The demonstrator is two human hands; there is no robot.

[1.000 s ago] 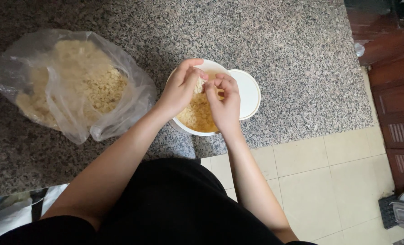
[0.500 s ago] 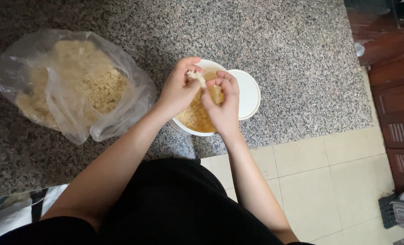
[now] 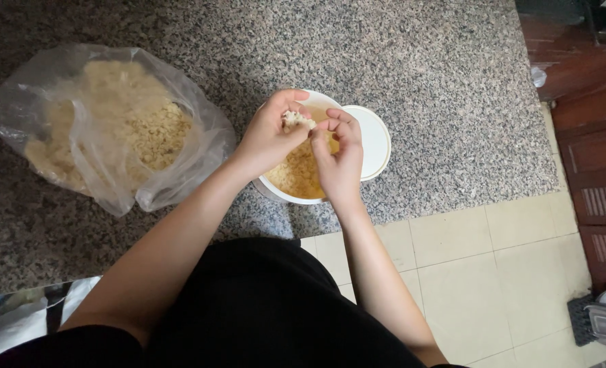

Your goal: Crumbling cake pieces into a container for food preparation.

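Nearest me, my left hand point(image 3: 270, 136) and right hand point(image 3: 337, 153) pinch one small, pale, crumbly lump point(image 3: 292, 120) between their fingertips; its long axis I cannot tell. It hangs over a round white bowl point(image 3: 286, 194) of yellowish crumbs on the speckled granite worktop point(image 3: 418, 82). Beyond, left, slumps a crinkled clear plastic bag point(image 3: 112, 129).

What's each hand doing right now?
Left hand: closed on a pale clump above the bowl.
Right hand: fingertips pinching the same clump.
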